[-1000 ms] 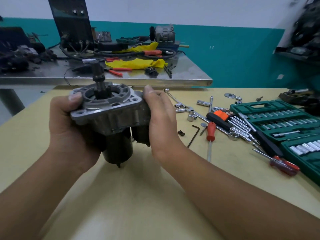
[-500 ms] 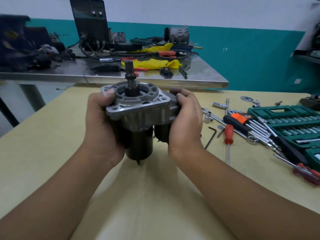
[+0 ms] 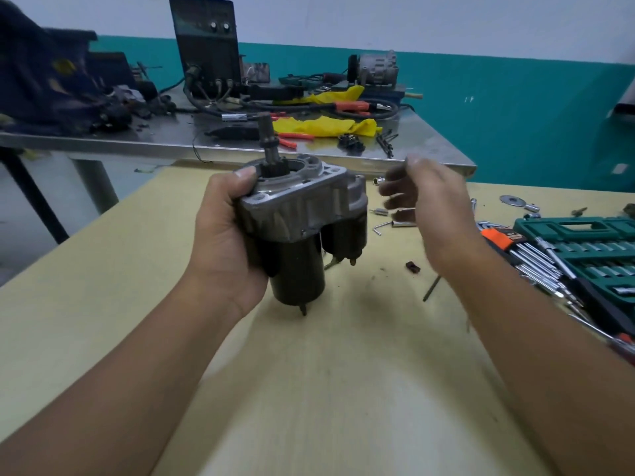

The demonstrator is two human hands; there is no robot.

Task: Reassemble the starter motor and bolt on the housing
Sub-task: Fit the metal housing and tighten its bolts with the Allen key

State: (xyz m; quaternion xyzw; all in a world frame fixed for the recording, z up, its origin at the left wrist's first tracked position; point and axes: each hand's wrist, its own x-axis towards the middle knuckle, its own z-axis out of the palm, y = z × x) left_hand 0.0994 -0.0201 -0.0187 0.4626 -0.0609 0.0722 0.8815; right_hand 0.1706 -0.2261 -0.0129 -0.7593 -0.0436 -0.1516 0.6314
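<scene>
Now the right hand (image 3: 429,204) has let go, fingers loose, mid-frame. Only the left hand (image 3: 223,231) grips the starter motor (image 3: 302,228); likely fetching bolts next.

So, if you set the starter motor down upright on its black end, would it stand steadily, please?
Probably not. The starter motor carries its wide aluminium housing on top, so it looks top-heavy. A small stud pokes from the bottom, so it would likely rock or tip. It seems dense: the left hand wraps it firmly.
</scene>
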